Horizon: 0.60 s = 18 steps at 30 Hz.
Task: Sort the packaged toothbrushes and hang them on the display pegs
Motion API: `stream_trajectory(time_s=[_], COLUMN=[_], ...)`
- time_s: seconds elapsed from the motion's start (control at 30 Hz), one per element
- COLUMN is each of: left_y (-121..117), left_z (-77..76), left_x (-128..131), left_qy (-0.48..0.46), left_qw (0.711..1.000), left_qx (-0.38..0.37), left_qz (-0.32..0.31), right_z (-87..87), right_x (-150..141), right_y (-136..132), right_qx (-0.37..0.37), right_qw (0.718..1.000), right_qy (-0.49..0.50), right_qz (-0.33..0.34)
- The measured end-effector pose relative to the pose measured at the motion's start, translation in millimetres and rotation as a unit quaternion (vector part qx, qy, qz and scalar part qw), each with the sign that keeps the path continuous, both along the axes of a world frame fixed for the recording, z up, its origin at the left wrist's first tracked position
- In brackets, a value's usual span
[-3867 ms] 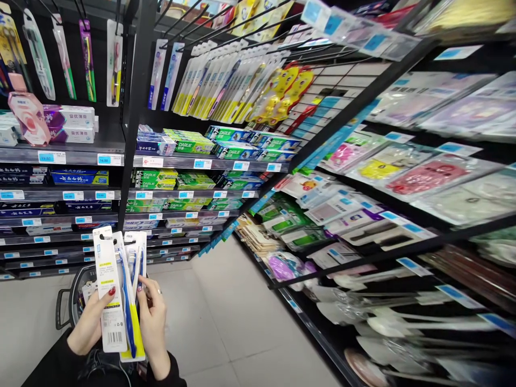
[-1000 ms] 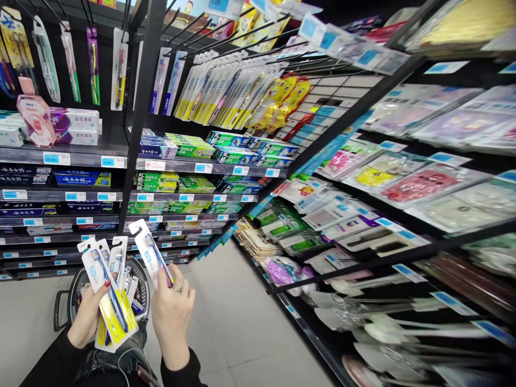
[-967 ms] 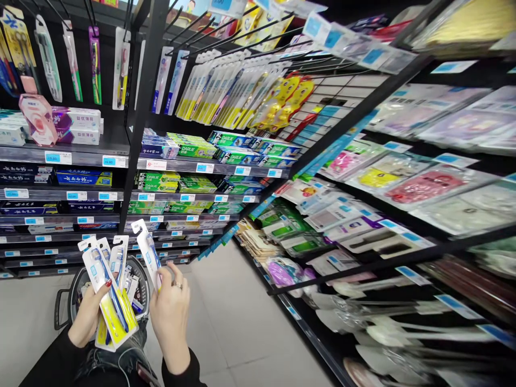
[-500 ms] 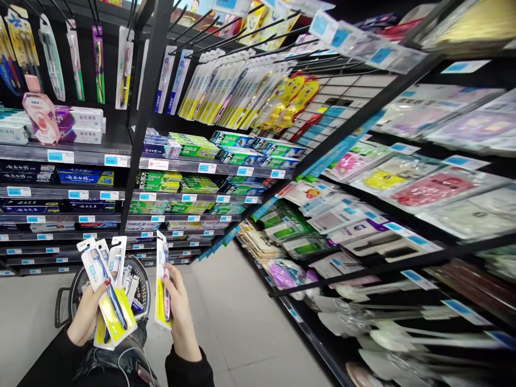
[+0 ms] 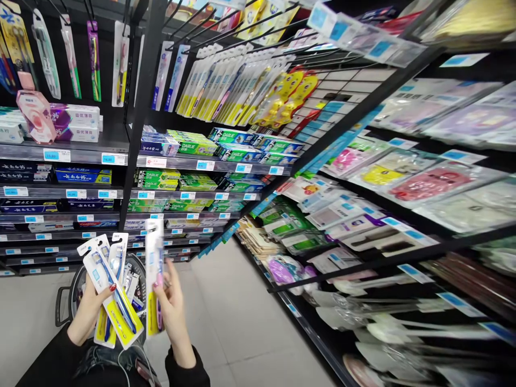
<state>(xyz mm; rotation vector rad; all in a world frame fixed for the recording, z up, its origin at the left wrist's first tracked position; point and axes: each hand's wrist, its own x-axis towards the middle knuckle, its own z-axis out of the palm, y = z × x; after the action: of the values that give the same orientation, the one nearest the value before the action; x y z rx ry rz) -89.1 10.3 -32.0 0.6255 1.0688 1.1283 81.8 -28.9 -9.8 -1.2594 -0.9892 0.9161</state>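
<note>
Shelves [image 5: 93, 154] of boxed toothpaste [image 5: 196, 143] at upper left; wrapped spoons [image 5: 387, 328] at lower right; grey tiled floor [image 5: 217, 312] between.

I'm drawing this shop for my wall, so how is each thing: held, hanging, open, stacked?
Left hand: closed on fanned packs.
Fanned packs: held, overlapping, toothbrushes inside.
Right hand: gripping the single pack.
Single pack: held upright, blurry.
Basket: open, things inside.
Toothbrush row: hanging, packaged.
DARLIE boxes: stacked on shelves.
</note>
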Motion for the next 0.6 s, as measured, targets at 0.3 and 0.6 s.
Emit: stream_trajectory(time_s=[0.3, 0.6], left_y=[16.7, 67.9], left_z=[-5.8, -56.6], left_x=[18.6, 35.5], left_qy=[0.023, 0.136], left_qw=[0.997, 0.977], left_qx=[0.038, -0.029], left_qz=[-0.068, -0.160], right_z=[-25.1, -71.9], right_x=[-43.3, 12.1], right_y=[37.4, 87.4], right_qx=[-0.109, -0.164], right_qw=[0.986, 0.973], right_qy=[0.061, 0.055], right_qz=[0.110, 0.150])
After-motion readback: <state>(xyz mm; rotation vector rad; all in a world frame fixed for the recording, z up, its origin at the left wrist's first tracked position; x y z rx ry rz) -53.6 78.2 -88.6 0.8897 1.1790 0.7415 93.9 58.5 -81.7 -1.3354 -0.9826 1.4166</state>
